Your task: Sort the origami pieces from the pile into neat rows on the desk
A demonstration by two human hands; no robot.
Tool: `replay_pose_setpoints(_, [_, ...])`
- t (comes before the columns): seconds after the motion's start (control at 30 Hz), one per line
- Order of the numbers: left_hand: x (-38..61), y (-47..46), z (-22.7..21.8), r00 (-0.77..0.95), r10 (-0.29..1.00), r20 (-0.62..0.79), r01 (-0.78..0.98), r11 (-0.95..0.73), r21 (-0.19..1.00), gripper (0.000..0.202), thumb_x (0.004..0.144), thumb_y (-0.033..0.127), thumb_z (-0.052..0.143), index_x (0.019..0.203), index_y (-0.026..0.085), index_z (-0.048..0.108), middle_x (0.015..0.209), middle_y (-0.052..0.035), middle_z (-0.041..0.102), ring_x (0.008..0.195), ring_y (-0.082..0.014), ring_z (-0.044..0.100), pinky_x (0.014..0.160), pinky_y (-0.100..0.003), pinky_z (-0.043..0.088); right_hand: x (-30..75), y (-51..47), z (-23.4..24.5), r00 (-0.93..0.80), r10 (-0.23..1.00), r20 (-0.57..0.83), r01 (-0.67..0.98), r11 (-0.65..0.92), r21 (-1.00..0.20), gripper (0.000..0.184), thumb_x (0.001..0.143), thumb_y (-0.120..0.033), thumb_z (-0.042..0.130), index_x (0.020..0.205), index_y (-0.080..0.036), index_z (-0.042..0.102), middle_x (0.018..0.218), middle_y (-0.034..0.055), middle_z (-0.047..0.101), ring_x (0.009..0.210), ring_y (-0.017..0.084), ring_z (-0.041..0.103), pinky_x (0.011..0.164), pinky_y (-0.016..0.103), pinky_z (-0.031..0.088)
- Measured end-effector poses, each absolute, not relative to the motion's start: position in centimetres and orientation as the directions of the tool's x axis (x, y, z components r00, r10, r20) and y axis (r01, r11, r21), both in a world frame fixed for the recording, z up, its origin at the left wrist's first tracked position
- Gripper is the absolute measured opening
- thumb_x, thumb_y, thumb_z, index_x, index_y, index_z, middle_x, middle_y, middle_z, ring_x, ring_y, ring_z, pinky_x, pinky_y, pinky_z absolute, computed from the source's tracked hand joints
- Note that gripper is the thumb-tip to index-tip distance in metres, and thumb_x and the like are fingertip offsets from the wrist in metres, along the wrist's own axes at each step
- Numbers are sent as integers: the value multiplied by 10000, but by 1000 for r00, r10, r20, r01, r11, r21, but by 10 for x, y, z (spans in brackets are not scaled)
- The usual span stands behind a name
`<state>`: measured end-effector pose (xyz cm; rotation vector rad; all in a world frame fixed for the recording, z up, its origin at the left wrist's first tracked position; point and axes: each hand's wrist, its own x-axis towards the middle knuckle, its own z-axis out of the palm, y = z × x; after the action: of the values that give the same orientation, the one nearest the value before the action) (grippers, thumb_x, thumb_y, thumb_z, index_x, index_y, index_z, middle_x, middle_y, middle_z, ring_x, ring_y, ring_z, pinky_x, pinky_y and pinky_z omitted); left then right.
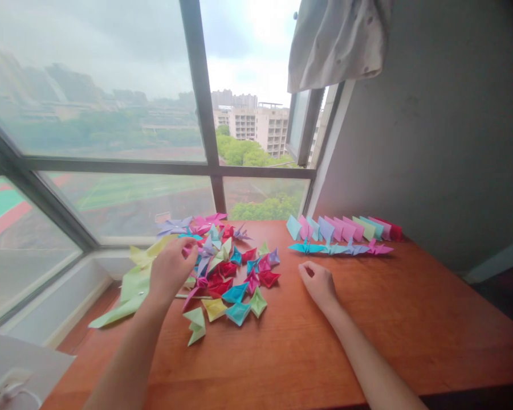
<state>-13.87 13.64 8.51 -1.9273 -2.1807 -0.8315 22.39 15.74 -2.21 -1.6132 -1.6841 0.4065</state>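
A heap of several folded paper figures (228,267) in red, pink, blue, green and yellow lies on the wooden table (367,330). My left hand (170,269) hovers at the heap's left side, fingers curled toward a pink piece (188,249); whether it grips the piece is unclear. My right hand (318,282) rests on the table right of the heap, fingers loosely curled, holding nothing. A tidy row of folded pieces (344,228) stands beyond it, with a line of small paper cranes (340,248) in front.
Light green paper sheets (132,285) lie at the table's left edge. A large window (111,114) runs behind the table. A grey wall (444,131) rises on the right, with cloth (337,40) hanging above. A white object (12,370) sits at bottom left.
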Motion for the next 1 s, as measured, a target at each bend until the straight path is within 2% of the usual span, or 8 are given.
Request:
replay_pose_setpoints(0.1, [-154,142,81,-117,914,390,978,38,204,346,852,356,491,1115,196,647,1111,-95,689,967,-259,656,754,-304,482,224,157,-21,73,952,299,710,161,-686,359,865,-445,444,715,-214,674,712,52,708,678,213,635,633,283,419])
replay_pose_setpoints(0.17, [-159,144,78,-76,933,352,984,13,179,360,850,322,480,1147,191,636,1104,-96,695,979,-258,655,768,-302,481,224,157,-20,72,948,309,702,172,-691,366,871,-449,439,731,-213,681,735,59,714,695,221,639,646,292,425])
replay_pose_setpoints(0.3, [-161,143,77,-84,944,319,983,26,183,271,846,297,483,1008,231,689,940,-49,744,851,-240,678,670,-276,461,224,157,-19,61,946,318,689,191,-699,372,872,-453,437,731,-218,688,726,57,715,691,227,641,651,299,436])
replay_pose_setpoints(0.37, [-161,142,79,-104,942,319,981,45,188,252,846,305,486,944,234,707,926,-47,752,845,-250,679,652,-281,450,225,157,-19,66,946,318,681,190,-707,371,870,-456,440,733,-220,693,735,58,720,699,232,644,661,303,443])
replay_pose_setpoints(0.47, [-160,138,85,-132,937,323,974,61,220,269,856,310,478,953,222,713,935,-55,754,857,-264,681,664,-297,448,225,157,-19,72,948,310,666,186,-722,361,867,-449,448,746,-221,701,783,63,732,725,238,650,678,310,448])
replay_pose_setpoints(0.7, [-122,124,106,-152,849,507,947,-20,319,251,875,347,518,945,227,727,915,-36,760,829,-252,689,689,-297,461,221,154,-13,71,947,313,610,207,-765,354,868,-455,474,754,-201,692,759,63,713,705,223,633,675,311,450])
replay_pose_setpoints(0.83, [-72,118,106,-94,850,518,908,-140,396,176,855,304,576,911,245,733,862,-4,766,728,-201,688,647,-263,455,214,148,-4,42,952,302,456,251,-854,357,856,-496,534,778,-184,687,742,62,691,664,203,602,641,307,459])
replay_pose_setpoints(1.0, [-8,117,95,21,872,489,860,-265,436,126,862,228,596,873,248,720,863,-10,764,757,-185,693,660,-246,443,205,138,9,-111,970,214,78,224,-972,383,846,-540,576,866,-175,688,781,55,674,653,167,586,555,265,444])
